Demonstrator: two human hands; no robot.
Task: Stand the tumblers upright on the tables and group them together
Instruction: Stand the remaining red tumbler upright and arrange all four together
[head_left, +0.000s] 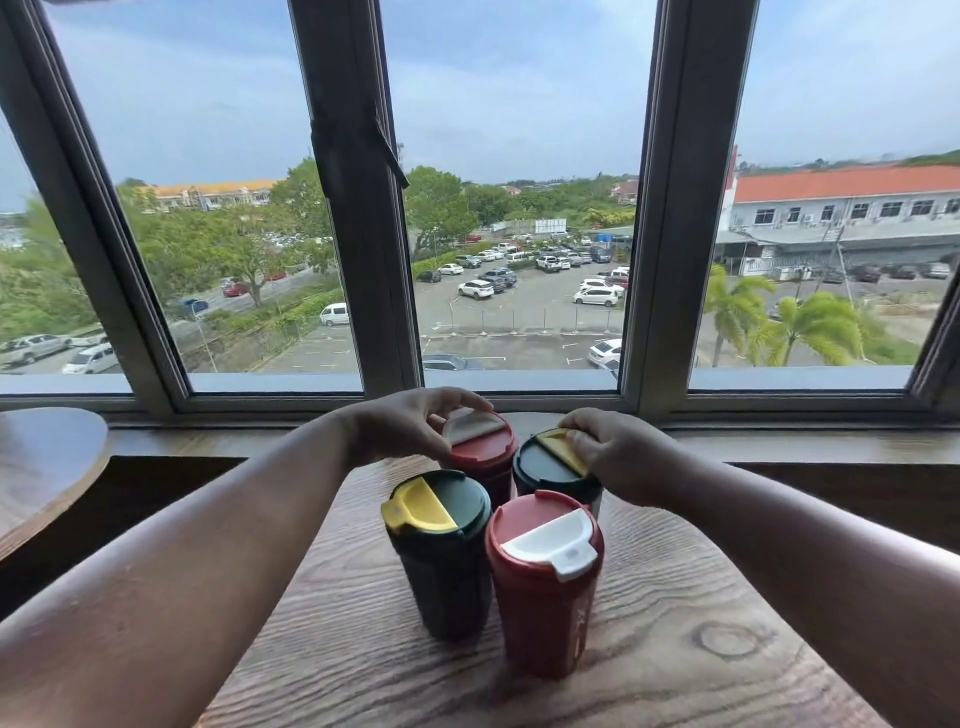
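Several tumblers stand upright close together on the wooden table (649, 597). Nearest me are a dark green tumbler with a yellow lid flap (441, 551) on the left and a red tumbler with a white flap (543, 587) on the right. Behind them stand another red tumbler (485, 457) and another dark green tumbler (550, 467). My left hand (410, 426) grips the lid of the far red tumbler from above. My right hand (623, 457) grips the lid of the far green tumbler, fingers over its yellow flap.
A second wooden table (47, 467) sits at the left, separated by a dark gap. A window sill (779, 441) runs behind the tumblers under a large window. The table edge falls away at both sides.
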